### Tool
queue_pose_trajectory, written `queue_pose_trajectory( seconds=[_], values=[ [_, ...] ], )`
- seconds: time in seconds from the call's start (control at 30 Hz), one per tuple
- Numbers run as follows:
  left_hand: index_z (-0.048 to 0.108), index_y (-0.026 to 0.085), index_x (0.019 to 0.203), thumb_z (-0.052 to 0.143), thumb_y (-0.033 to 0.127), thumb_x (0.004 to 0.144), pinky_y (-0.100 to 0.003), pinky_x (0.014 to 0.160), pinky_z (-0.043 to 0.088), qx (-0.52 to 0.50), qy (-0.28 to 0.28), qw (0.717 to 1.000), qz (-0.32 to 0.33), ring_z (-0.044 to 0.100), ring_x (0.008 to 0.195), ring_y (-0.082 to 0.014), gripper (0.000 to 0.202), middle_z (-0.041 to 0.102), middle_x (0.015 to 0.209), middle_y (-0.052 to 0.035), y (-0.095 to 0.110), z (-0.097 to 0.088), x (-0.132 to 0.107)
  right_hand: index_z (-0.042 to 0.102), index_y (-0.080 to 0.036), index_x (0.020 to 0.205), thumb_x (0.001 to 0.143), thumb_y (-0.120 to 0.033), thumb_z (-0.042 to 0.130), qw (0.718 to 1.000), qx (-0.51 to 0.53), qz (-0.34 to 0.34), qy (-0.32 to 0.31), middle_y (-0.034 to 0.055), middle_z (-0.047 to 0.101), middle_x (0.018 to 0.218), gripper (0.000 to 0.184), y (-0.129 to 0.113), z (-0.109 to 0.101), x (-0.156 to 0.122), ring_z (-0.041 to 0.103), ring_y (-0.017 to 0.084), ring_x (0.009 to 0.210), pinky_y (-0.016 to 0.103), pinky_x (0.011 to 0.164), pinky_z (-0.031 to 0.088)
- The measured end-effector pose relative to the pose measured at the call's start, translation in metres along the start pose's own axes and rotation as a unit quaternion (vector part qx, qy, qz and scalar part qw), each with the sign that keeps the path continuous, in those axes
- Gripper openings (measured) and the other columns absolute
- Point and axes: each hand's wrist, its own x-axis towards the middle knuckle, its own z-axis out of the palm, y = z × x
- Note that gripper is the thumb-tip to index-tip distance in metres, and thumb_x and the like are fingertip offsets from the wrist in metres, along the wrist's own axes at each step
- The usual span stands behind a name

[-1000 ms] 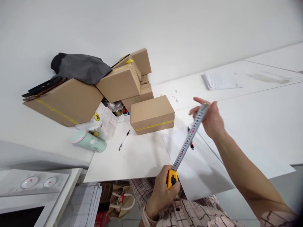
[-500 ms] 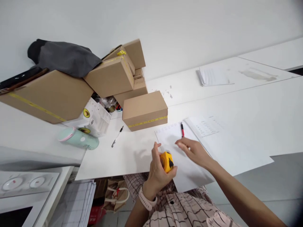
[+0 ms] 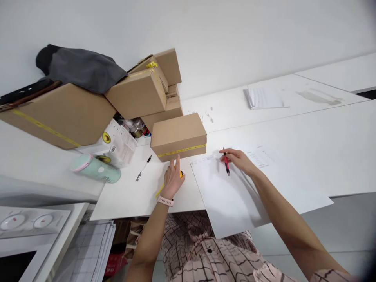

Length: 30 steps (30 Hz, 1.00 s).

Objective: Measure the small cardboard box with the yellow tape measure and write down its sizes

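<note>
Hands first: our left hand (image 3: 173, 178) is palm-down just below the centre of the frame, index finger stretched out, and our right hand (image 3: 236, 159) is right of centre, fingertips in a pinch. Biggest thing around is the table (image 3: 123, 203), running from lower left to the right edge. Box pile (image 3: 138, 94) is upper left, with a dark cloth (image 3: 85, 70) draped on it. Lone box (image 3: 179, 135) sits near the middle, our left index finger right by its lower edge; can't tell if they touch. If that finger pushes forward, we reckon the box could slide. Paper (image 3: 232, 203) is lower centre, bottom corner hanging past the table edge, so a brush from below could drag it crooked. Tape measure (image 3: 181, 173) is mostly hidden under our left hand, just some yellow showing, so no idea if we're gripping it or only covering it. If it's loose, it could skid away. Red pen (image 3: 226, 166) is held in our right fingertips; a sloppy pinch could mean a dropped pen or a stray mark. Black pen (image 3: 143, 167) lies loose left of centre and could roll if knocked.
</note>
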Motion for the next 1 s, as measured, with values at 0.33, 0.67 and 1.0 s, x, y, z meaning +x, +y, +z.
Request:
queue_pose_trajectory(
  seconds=[0.33,0.67,1.0],
  values=[
    [0.044,0.009,0.144,0.056,0.032,0.093,-0.050,0.117,0.032,-0.088,-0.023,0.984,0.152,0.037,0.143,-0.0346,0.057,0.043,0.153,-0.0214,0.094,0.036,0.006,0.055,-0.023,0.082,0.088,-0.060,0.056,0.975,0.174,-0.014,0.137,-0.0056,0.048,0.046,0.038,-0.007,0.018,0.022,0.041,0.012,0.044,0.027,0.047,0.036],
    [0.042,0.016,0.146,0.049,0.039,0.097,-0.060,0.119,0.021,-0.115,-0.006,0.984,0.140,0.027,0.148,-0.0351,0.055,0.033,0.161,-0.0155,0.120,0.066,0.011,0.051,-0.023,0.071,0.073,-0.063,0.072,0.989,0.084,-0.025,0.117,-0.0033,0.054,0.062,0.045,0.023,0.050,0.044,0.047,0.014,0.059,0.029,0.057,0.039],
    [0.042,0.016,0.146,0.046,0.041,0.098,-0.060,0.120,0.017,-0.120,-0.001,0.982,0.143,0.025,0.149,-0.0348,0.054,0.032,0.161,-0.0147,0.118,0.069,0.012,0.052,-0.022,0.067,0.072,-0.054,0.073,0.984,0.043,-0.035,0.170,-0.0016,0.055,0.065,0.039,0.038,0.050,0.051,0.047,0.014,0.061,0.029,0.060,0.040]
  ],
)
